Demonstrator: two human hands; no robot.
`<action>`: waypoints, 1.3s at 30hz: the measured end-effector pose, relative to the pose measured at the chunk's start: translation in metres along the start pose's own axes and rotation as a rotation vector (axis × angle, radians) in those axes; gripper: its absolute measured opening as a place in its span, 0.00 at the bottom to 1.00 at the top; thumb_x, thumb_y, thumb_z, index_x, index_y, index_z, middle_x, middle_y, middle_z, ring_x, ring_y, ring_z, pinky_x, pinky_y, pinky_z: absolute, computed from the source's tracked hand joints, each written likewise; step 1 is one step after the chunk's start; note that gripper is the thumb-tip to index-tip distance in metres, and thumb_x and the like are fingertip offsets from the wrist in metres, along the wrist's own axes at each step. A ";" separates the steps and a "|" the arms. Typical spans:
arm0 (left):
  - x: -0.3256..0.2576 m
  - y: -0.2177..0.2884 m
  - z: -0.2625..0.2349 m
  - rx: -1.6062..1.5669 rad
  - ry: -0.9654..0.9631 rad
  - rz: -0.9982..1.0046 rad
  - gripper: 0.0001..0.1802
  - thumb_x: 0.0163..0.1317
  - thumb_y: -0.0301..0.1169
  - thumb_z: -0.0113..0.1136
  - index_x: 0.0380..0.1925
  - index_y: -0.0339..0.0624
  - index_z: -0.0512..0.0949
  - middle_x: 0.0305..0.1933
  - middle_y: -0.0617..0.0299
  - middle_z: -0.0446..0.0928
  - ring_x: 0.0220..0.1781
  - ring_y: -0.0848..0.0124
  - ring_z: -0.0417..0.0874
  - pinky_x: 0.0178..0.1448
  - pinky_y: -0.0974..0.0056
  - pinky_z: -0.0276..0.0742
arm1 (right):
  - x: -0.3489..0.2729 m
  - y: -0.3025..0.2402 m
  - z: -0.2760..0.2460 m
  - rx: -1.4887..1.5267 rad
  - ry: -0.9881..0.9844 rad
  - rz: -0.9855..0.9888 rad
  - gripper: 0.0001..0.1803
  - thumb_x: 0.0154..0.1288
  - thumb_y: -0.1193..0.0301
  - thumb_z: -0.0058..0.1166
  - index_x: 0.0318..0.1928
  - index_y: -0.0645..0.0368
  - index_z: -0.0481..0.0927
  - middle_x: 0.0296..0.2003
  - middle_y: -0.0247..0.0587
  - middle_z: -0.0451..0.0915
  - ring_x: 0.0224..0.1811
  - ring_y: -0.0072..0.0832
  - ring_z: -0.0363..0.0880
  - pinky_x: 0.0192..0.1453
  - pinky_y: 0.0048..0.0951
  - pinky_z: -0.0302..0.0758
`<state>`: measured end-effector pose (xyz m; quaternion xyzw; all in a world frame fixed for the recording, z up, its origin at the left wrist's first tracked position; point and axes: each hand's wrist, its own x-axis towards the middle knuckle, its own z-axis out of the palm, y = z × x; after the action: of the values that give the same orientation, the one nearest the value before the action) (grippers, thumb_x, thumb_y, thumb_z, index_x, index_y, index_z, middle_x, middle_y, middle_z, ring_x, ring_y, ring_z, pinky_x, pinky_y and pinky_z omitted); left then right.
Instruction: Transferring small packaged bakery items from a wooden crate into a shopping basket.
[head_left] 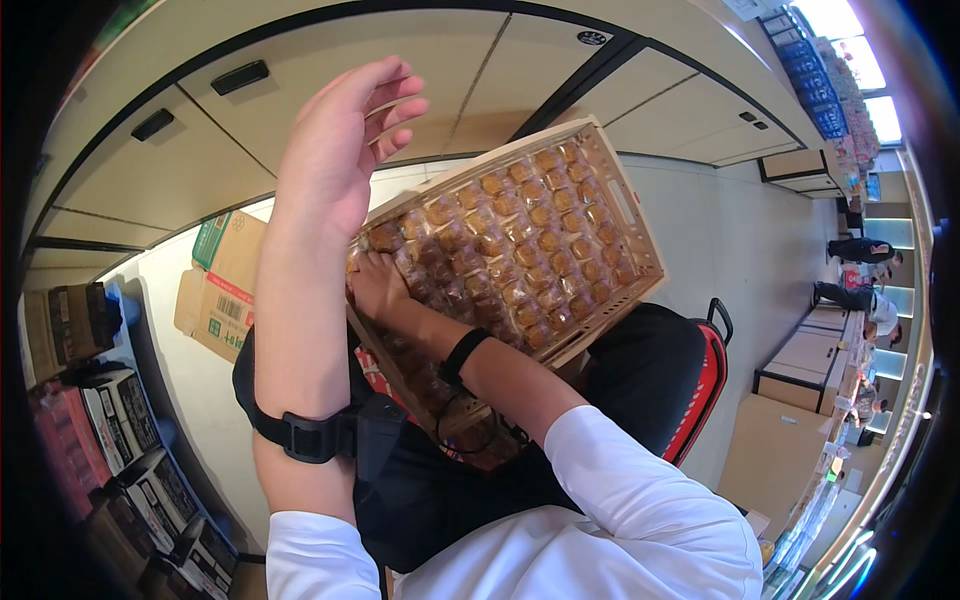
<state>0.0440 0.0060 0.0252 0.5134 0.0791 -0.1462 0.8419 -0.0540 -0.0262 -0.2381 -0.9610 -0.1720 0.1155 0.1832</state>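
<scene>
Above the tilted tray (628,215), the left hand (340,150) is raised with fingers loose, grasping nothing. The right hand (378,285) presses flat on the wrapped pastries (520,240) filling the tray, which leans over a black chair (660,370). Cartons (225,285) lie behind.

We see the pastry-filled tray (520,250) blocking the frame's centre, with open room only at upper left above the raised left hand (335,150).
</scene>
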 end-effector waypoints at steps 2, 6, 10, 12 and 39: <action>-0.001 0.000 0.000 0.002 0.006 -0.001 0.14 0.61 0.37 0.57 0.42 0.40 0.74 0.40 0.62 0.79 0.39 0.75 0.80 0.37 0.74 0.71 | 0.000 -0.003 -0.001 0.008 -0.018 -0.003 0.12 0.61 0.67 0.44 0.32 0.51 0.83 0.41 0.38 0.72 0.51 0.33 0.66 0.55 0.34 0.59; -0.001 0.000 0.002 -0.018 0.017 0.012 0.12 0.62 0.34 0.55 0.39 0.38 0.76 0.36 0.62 0.79 0.37 0.75 0.80 0.36 0.74 0.72 | 0.002 -0.001 0.005 -0.042 -0.007 -0.011 0.13 0.61 0.66 0.43 0.32 0.51 0.83 0.40 0.38 0.73 0.50 0.33 0.66 0.55 0.34 0.59; 0.003 -0.001 0.004 -0.010 -0.019 0.006 0.14 0.61 0.37 0.57 0.42 0.40 0.74 0.40 0.62 0.79 0.39 0.75 0.80 0.38 0.74 0.71 | 0.004 0.004 0.011 -0.088 0.043 0.025 0.13 0.61 0.66 0.43 0.32 0.50 0.83 0.40 0.39 0.73 0.51 0.34 0.66 0.55 0.35 0.59; 0.003 -0.001 0.003 -0.015 -0.013 0.006 0.14 0.61 0.37 0.57 0.42 0.40 0.74 0.40 0.62 0.79 0.39 0.75 0.80 0.38 0.74 0.71 | 0.003 0.004 0.008 -0.065 0.077 0.023 0.12 0.60 0.66 0.44 0.32 0.50 0.83 0.41 0.40 0.73 0.51 0.35 0.66 0.55 0.36 0.59; 0.001 -0.002 0.001 0.013 -0.001 -0.005 0.14 0.61 0.38 0.57 0.42 0.41 0.74 0.41 0.63 0.79 0.40 0.76 0.80 0.39 0.74 0.71 | -0.023 0.048 -0.003 0.088 0.190 -0.247 0.35 0.65 0.53 0.44 0.65 0.62 0.58 0.67 0.47 0.57 0.71 0.42 0.51 0.72 0.48 0.44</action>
<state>0.0440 0.0042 0.0237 0.5188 0.0792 -0.1491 0.8381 -0.0605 -0.0773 -0.2504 -0.9302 -0.2653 0.0083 0.2535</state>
